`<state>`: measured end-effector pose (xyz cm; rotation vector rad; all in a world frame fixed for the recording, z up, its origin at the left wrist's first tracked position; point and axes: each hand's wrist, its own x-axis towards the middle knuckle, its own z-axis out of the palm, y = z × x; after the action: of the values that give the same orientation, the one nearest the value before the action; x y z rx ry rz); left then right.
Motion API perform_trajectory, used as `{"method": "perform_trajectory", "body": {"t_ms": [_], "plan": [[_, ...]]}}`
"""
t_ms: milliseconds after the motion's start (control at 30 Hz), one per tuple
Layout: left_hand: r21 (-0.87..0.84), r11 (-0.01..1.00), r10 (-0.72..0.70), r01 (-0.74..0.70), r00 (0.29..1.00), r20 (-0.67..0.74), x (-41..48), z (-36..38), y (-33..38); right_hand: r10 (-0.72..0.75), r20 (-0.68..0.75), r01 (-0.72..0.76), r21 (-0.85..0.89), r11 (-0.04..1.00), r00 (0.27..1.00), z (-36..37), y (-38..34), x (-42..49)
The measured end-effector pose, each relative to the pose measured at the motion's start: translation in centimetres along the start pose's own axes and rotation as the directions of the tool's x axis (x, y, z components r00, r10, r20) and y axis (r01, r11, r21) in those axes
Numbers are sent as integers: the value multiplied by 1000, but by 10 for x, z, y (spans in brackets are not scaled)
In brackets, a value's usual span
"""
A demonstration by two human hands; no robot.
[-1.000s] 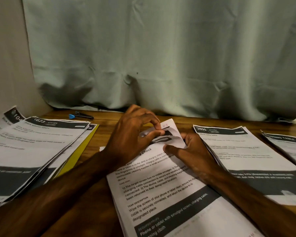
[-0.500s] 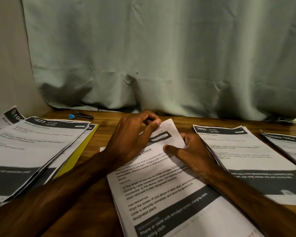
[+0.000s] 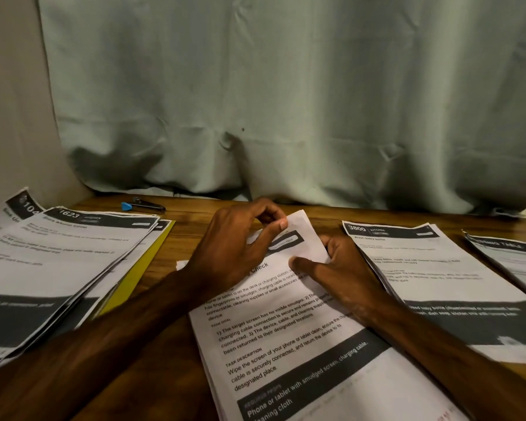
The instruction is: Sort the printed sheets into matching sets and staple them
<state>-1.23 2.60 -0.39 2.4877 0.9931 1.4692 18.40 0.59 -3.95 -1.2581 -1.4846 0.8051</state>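
L hand [image 3: 231, 250] pinches top corner of centre sheet stack [image 3: 286, 338]; R hand [image 3: 346, 271] grips its right edge, thumb on top; stack lies on wooden table [image 3: 189, 233]

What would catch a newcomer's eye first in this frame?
Both hands meet at centre: the left hand pinches the lifted top corner of the centre stack, while the right hand grips its right edge, thumb on the page. Fanned sheets headed 1623 lie left, a 3800 sheet right. A pale green curtain fills the background.
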Motion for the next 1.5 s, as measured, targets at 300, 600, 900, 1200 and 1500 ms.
{"method": "perform_trajectory", "body": {"t_ms": [300, 600, 900, 1200, 1500], "plan": [[-78, 997, -25, 29, 999, 47, 0, -1, 3, -15, 8, 15, 13, 1000, 1000, -3, -1, 0], [-128, 992, -6, 21, 993, 119, -3, -2, 1, -20, 52, 13, 136, 991, 998, -2, -4, -2], [-194, 975, -113, 108, 993, -16, 0, -1, 2, -97, 28, 98, -29, 995, 995, -1, 0, -2], [57, 986, 154, -154, 988, 5, 1, -7, 3, -54, 20, 55, -33, 998, 998, 0, 0, 0], [129, 955, 264, -268, 963, 43, 0, -8, 0, -111, 27, 111, 12, 994, 993, -2, -5, -3]]}}
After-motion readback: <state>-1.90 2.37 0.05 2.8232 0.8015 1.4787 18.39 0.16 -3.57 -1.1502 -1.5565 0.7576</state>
